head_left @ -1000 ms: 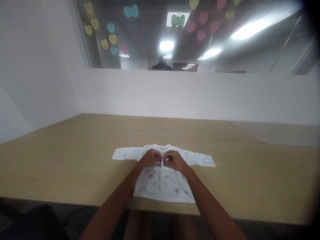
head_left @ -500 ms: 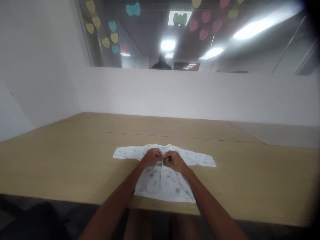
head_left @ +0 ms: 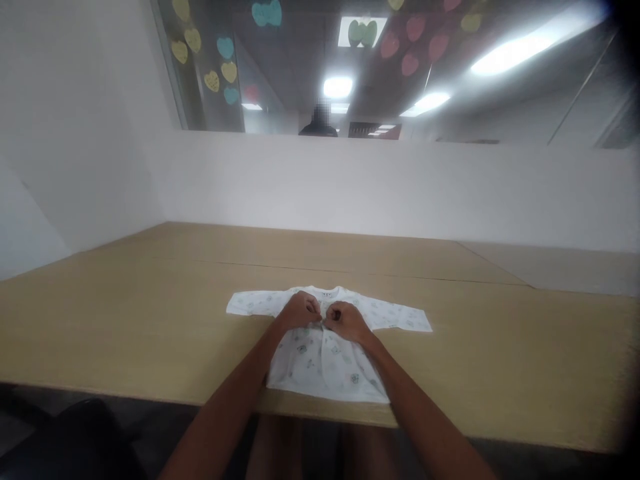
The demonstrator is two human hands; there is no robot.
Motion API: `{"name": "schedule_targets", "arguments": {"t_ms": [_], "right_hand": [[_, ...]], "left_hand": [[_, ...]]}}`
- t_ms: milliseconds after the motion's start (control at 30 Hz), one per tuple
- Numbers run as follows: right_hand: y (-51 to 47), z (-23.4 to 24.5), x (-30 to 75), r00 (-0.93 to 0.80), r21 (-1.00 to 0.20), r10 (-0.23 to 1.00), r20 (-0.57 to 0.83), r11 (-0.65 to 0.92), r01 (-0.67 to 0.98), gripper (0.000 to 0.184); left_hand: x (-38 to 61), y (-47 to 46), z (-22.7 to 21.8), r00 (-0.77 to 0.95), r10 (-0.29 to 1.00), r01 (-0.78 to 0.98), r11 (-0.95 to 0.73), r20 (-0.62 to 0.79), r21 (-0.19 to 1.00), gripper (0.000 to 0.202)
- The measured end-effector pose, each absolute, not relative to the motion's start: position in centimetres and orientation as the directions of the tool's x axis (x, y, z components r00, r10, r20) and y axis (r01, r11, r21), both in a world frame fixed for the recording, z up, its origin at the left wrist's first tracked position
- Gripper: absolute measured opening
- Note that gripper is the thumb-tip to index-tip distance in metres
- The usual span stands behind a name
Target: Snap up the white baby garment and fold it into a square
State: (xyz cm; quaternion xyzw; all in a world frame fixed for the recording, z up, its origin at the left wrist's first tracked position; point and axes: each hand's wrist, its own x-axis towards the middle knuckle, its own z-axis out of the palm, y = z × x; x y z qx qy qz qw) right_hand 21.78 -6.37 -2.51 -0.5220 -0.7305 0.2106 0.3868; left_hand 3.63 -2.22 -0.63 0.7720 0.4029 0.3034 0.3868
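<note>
White cotton baby top (head_left: 305, 373) lies flat on the tabletop (head_left: 125, 313), lower centre of frame: sleeves spread sideways, collar pointing away from the person, front opening running down the middle. Left hand (head_left: 300, 312) and right hand (head_left: 345, 321) meet on that opening just below the collar, knuckles up. Both grips look like tight pinches on the front edges of the cloth; the hands hide whatever lies between the fingertips. Bottom hem (head_left: 327, 399) sits near the tabletop's near edge.

Risks: thin cloth could slip from a loosened pinch; a sideways tug could rumple the front; a pull toward the body could drag the hem over the edge.

Upper centre: paper hearts (head_left: 229, 72) on a glass pane (head_left: 280, 80), a dark-clothed person (head_left: 318, 123) beyond.
</note>
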Motion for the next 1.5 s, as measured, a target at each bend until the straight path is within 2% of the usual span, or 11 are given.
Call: {"name": "schedule_targets", "arguments": {"t_ms": [500,733,867,1000,1100,1167,1267,1367,1500], "right_hand": [[-6.1,-2.3,22.6,-0.241,-0.721,0.907,0.346,0.421,0.551,0.013],[-5.6,-3.3,22.5,-0.146,-0.663,0.911,0.385,0.383,0.644,0.014],[-5.2,-3.6,22.5,-0.078,-0.617,0.907,0.415,0.343,0.708,0.007],[-4.7,-3.3,23.4,-0.083,-0.605,0.902,0.423,0.349,0.715,0.004],[-4.9,-2.7,24.3,-0.133,-0.604,0.892,0.433,0.396,0.692,0.014],[-5.4,-2.1,24.5,-0.178,-0.598,0.871,0.457,0.45,0.664,0.021],[-6.4,-1.3,24.1,-0.266,-0.586,0.829,0.492,0.541,0.603,0.016],[-6.9,-1.0,23.4,-0.333,-0.585,0.805,0.492,0.588,0.558,0.019],[-6.8,-1.5,23.2,-0.355,-0.597,0.816,0.456,0.576,0.558,0.02]], "left_hand": [[3.6,-2.5,-0.4,0.539,0.827,0.409,-0.422,0.159,0.809,0.006],[4.2,-2.4,-0.9,0.553,0.795,0.453,-0.536,0.247,0.712,0.014],[3.5,-2.5,-0.5,0.598,0.762,0.478,-0.587,0.247,0.653,0.014],[2.8,-2.0,-0.7,0.608,0.751,0.501,-0.614,0.257,0.61,0.03],[2.6,-1.2,-1.6,0.563,0.765,0.531,-0.624,0.312,0.573,0.038],[2.6,-0.7,-2.2,0.525,0.774,0.547,-0.626,0.355,0.556,0.033],[2.8,-0.6,-2.5,0.514,0.762,0.536,-0.644,0.394,0.545,0.017],[3.4,-1.3,-2.1,0.552,0.733,0.497,-0.672,0.398,0.549,0.002],[3.9,-2.1,-1.6,0.593,0.724,0.467,-0.666,0.352,0.582,0.008]]}}
